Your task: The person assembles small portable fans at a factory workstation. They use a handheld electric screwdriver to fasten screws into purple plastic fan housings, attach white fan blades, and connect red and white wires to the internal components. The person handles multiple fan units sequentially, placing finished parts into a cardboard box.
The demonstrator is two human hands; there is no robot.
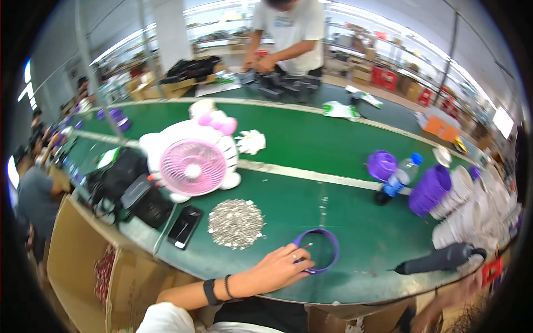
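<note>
My left hand (280, 268), wearing a dark wristband and a beaded bracelet, is closed on the left side of a purple plastic ring (336, 251) at the table's near edge. A tiny reddish piece (307, 246) shows by its fingertips, too small to name. My right hand (471, 284) is a blur at the lower right, close to a dark electric screwdriver (438, 260); its fingers are smeared, so a grip cannot be made out. Left of the ring lies a heap of small silvery metal parts (236, 223).
Beyond the heap stands a white character-shaped fan with a pink grille (193, 166). A phone (185, 226) and black container (145, 200) lie left. Purple rings (430, 190), white tubs (472, 205) and a bottle (401, 176) crowd the right. A cardboard box (83, 238) holds red parts. A person works opposite.
</note>
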